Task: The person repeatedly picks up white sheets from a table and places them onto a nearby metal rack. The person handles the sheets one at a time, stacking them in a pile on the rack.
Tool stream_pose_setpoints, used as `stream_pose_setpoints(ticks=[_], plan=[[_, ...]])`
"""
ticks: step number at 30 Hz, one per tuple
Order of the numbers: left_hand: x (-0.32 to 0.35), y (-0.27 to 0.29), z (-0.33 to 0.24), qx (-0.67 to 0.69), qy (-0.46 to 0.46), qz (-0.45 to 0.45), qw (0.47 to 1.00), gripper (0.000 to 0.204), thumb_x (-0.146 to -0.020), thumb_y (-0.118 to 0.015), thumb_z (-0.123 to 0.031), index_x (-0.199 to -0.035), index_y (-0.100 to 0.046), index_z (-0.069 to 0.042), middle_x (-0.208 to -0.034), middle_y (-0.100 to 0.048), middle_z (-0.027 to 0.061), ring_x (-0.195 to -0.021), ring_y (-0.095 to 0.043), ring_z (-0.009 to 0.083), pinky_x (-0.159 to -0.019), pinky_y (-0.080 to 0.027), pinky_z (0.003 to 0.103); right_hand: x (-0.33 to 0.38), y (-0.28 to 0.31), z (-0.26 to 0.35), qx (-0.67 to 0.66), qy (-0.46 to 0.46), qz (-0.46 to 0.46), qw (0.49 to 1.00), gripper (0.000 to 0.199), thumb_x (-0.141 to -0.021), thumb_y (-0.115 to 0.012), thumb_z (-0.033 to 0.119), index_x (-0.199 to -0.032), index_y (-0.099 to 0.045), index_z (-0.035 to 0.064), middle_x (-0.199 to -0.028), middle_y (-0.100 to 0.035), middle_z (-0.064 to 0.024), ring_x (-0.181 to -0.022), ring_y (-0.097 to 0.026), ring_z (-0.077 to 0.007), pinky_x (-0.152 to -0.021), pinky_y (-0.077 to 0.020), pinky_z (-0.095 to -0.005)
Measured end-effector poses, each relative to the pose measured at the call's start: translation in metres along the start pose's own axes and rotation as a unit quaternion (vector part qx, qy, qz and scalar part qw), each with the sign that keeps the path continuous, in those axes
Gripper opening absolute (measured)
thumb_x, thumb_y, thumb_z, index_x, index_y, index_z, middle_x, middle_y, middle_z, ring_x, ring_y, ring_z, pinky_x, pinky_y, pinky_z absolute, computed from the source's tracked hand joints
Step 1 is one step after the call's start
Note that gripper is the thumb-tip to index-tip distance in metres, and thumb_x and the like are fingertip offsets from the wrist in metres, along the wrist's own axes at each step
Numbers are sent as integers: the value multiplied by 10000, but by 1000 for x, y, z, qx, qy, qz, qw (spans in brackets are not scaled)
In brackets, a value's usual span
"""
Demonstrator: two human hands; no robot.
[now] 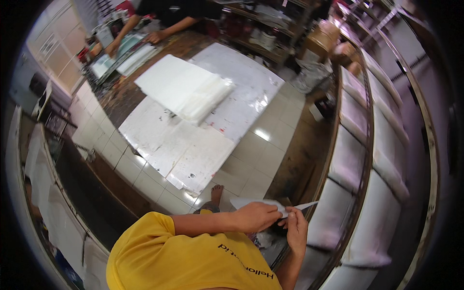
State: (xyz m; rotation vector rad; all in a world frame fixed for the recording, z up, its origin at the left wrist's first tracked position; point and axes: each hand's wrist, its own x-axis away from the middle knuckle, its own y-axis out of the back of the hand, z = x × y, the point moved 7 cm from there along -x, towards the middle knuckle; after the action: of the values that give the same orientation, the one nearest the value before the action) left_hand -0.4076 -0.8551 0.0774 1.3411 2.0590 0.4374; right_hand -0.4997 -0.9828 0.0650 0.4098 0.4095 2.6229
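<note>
2 hands [258,217] pinch a thin white sheet [245,202], a stained table [124,99] ahead on glossy floor tiles [256,150].

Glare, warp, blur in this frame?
Head view: bright glare patches on the tiled floor and glossy table cover; head view: fisheye bows the rack at the picture's right, corners fall to black; head view: purplish cast over that side, upper right looks soft; head view: white sheet held low in the picture shows little surface detail.
</note>
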Motion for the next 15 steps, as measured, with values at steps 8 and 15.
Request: stream_pose_setpoints(ticks=[8,15], plan=[[34,105,85,-36,127,-152,979,265,-930,-625,-241,-1113,-624,-50,-927,-595,134,-760,-619,326,-676,-505,434,-86,2,-41,62,-53,7,997,202,-985,-574,163,-1021,-619,-31,-803,-632,-55,-654,-575,-100,-603,-462,-251],[137,239,176,-195,320,-365,852,275,-863,-682,-127,-1102,-616,-9,-1066,-605,168,-940,-605,337,-828,-515,403,-132,-19,-57,244,-11,31,969,213,-892,-587,54,-1100,-598,9,-704,-560,-57,-640,-517,-149,-620,-448,-311]])
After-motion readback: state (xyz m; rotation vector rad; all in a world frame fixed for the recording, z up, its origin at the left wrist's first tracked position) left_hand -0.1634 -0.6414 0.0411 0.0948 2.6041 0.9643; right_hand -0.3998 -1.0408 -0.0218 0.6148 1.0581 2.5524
